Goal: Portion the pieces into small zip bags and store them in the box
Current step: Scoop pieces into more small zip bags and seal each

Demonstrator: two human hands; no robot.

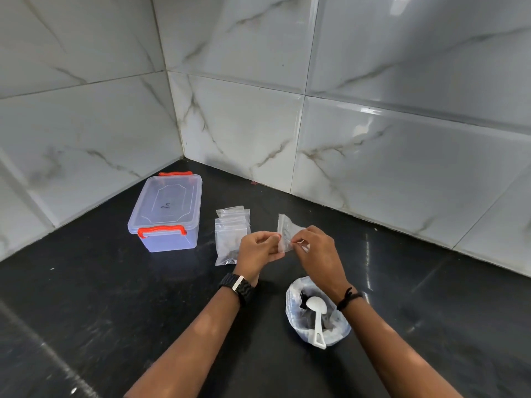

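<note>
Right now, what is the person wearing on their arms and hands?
Both forearms are bare, with no sleeves showing and no gloves. The left wrist carries a black watch strap with a chunky ridged pattern and a small white piece on it. The right wrist has a thin black thread band with a little knot sticking out. No rings can be made out on the left hand or the right hand.

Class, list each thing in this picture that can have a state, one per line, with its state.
box: lid on, orange clasps down.
small zip bag: held up off the counter, pinched by both hands.
left hand: pinches the bag's edge.
right hand: pinches the bag's edge.
stack of zip bags: lying flat on the counter.
large bag: open, dark pieces inside.
white scoop: resting in the large bag.
</note>
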